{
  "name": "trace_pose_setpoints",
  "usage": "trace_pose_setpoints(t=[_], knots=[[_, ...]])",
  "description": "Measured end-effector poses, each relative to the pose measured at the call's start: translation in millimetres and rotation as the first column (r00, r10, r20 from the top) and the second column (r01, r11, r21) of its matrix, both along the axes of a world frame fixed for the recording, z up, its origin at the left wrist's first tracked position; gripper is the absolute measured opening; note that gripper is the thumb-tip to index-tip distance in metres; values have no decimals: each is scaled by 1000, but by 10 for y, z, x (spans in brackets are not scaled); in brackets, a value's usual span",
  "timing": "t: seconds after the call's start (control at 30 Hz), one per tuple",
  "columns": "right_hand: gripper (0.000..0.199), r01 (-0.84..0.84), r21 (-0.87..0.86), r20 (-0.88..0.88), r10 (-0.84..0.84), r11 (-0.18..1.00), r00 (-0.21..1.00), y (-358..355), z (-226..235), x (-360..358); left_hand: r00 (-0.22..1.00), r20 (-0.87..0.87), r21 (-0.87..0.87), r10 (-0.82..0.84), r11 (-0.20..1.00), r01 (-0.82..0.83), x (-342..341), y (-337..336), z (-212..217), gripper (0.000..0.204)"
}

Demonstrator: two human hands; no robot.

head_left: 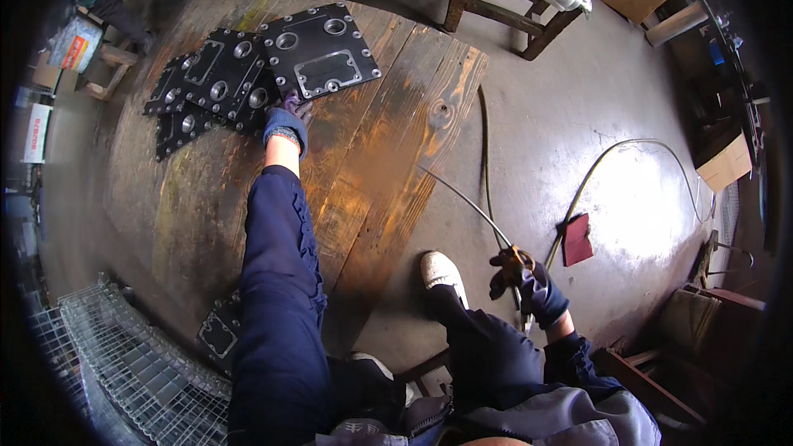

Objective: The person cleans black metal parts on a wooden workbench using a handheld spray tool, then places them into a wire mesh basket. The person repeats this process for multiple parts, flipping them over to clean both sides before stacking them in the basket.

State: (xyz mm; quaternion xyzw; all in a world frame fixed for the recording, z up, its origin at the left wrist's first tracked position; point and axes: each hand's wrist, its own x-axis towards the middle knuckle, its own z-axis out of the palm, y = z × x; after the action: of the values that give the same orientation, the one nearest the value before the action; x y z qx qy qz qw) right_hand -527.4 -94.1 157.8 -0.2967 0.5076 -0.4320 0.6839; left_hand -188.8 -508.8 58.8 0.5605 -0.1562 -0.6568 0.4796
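My left hand [287, 118], in a dark glove with a blue cuff, reaches far over the wooden table. It grips the near left corner of a black metal plate [312, 51] with round holes, bolt bosses and a machined rectangular outline. Beside and partly under that plate lie several similar black plates [202, 83], overlapping one another. Over the floor right of the table, my gloved right hand [533, 287] is closed round an air blow gun [519, 256]. The gun's long thin nozzle [464, 196] points up and left toward the table edge. My fingers partly hide its body.
A hose [632, 142] loops across the floor on the right, near a dark red cloth or pad [578, 239]. Wire mesh baskets [140, 355] stand at the lower left, with another black plate [219, 330] by my left sleeve. A wooden stand [512, 12] bears a white sack.
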Motion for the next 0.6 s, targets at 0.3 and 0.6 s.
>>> trace_pose_setpoints(t=[0.3,0.6], knots=[[32,66,54,-199,-53,996,979,-852,400,369,973,213,21,84,996,-91,161,1174,109,32],[27,-32,120,-338,71,992,938,-688,447,714,923,359,-189,137,979,-72,721,2819,697,15]])
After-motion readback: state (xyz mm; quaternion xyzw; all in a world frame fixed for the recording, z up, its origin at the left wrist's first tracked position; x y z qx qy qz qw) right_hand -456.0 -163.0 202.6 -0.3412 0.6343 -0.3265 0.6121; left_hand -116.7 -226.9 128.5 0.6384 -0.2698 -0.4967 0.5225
